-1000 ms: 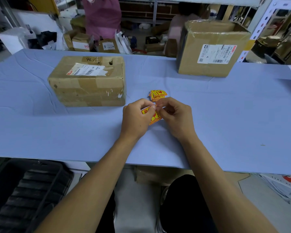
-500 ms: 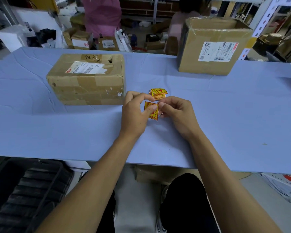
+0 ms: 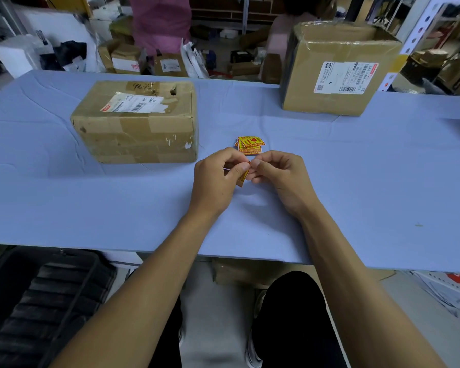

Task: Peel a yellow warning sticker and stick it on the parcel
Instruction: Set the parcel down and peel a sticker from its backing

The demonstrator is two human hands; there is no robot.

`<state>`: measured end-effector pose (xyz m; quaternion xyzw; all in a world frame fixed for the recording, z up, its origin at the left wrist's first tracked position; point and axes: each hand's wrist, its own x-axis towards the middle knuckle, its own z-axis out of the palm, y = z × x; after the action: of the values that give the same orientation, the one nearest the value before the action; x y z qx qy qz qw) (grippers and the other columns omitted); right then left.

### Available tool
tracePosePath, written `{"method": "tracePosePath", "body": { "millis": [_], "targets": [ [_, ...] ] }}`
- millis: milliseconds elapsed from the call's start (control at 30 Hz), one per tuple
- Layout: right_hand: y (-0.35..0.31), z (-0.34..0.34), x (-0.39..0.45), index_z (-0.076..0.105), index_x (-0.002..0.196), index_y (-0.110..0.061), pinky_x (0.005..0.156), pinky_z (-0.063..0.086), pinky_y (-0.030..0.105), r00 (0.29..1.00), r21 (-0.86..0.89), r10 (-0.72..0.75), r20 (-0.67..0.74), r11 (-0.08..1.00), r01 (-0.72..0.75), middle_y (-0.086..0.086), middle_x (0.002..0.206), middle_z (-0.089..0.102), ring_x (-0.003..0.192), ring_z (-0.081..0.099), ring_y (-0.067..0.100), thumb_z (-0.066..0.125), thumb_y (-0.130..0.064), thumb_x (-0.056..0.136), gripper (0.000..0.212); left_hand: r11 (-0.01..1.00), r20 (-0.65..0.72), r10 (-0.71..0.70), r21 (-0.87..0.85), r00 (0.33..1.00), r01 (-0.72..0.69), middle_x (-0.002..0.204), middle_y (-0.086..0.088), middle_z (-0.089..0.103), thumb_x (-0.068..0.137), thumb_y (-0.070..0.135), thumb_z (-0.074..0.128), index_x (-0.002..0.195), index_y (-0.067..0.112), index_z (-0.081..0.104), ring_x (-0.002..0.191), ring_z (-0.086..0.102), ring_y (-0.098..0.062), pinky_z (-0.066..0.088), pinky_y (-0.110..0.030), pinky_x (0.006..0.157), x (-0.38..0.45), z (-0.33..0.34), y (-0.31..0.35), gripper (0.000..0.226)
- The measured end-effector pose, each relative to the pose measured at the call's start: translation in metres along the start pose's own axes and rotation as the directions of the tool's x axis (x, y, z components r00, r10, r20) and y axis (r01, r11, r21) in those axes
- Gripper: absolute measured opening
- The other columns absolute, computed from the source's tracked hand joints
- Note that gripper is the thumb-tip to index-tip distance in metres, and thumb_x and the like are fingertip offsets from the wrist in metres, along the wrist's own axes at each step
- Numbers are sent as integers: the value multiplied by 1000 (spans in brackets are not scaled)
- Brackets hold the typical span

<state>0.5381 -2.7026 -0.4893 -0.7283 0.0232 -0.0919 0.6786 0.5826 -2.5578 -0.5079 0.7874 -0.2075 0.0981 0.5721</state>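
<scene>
Both hands meet over the middle of the blue table. My left hand (image 3: 218,176) and my right hand (image 3: 276,172) pinch one yellow warning sticker (image 3: 244,177) between their fingertips; it is seen nearly edge-on and mostly hidden by the fingers. Just beyond the hands lies a small pile of yellow warning stickers (image 3: 250,146). A low, taped cardboard parcel (image 3: 138,128) with a white label on top sits to the left of the hands.
A taller cardboard box (image 3: 337,70) with a white label stands at the back right of the table (image 3: 383,168). A black crate (image 3: 37,301) is below the table's near edge at the left. People and more boxes are behind the table.
The sticker has turned from face-on to nearly edge-on between my fingertips, and both hands have edged slightly toward the pile.
</scene>
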Motion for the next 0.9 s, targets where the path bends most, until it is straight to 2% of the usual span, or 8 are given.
{"method": "tracePosePath", "body": {
  "millis": [300, 533, 733, 900],
  "targets": [
    [-1, 1, -1, 70, 78, -5, 68, 56, 22, 1000, -1, 0, -17, 1000, 0, 6, 66, 70, 63, 66, 10, 57, 3, 93, 21, 999, 11, 31, 9, 999, -31, 73, 3, 67, 84, 7, 67, 84, 9, 71, 69, 63, -13, 48, -16, 66, -1, -1, 2, 5],
    [-1, 1, -1, 71, 74, -9, 68, 56, 24, 1000, 0, 3, -19, 1000, -3, 5, 65, 71, 64, 66, 13, 59, 3, 92, 25, 999, 11, 48, 19, 999, -48, 76, 3, 69, 84, 11, 67, 85, 11, 72, 73, 66, -18, 53, -25, 69, -1, -1, 0, 5],
    [1, 1, 0, 70, 76, -6, 70, 56, 24, 1000, -32, -14, -16, 999, 14, 5, 65, 71, 64, 66, 10, 58, 1, 93, 23, 998, 7, 54, 26, 999, -54, 75, 3, 68, 83, 10, 68, 84, 9, 72, 71, 65, -16, 51, -21, 68, -1, -1, 1, 4],
    [4, -1, 1, 70, 82, -2, 72, 56, 24, 1000, -42, -26, 6, 999, 26, 7, 69, 71, 67, 67, 10, 57, 0, 95, 18, 999, 12, 35, 0, 999, -35, 70, 9, 66, 84, 7, 68, 83, 10, 72, 65, 60, -4, 46, -12, 65, -1, -1, 2, 5]
  ]
}}
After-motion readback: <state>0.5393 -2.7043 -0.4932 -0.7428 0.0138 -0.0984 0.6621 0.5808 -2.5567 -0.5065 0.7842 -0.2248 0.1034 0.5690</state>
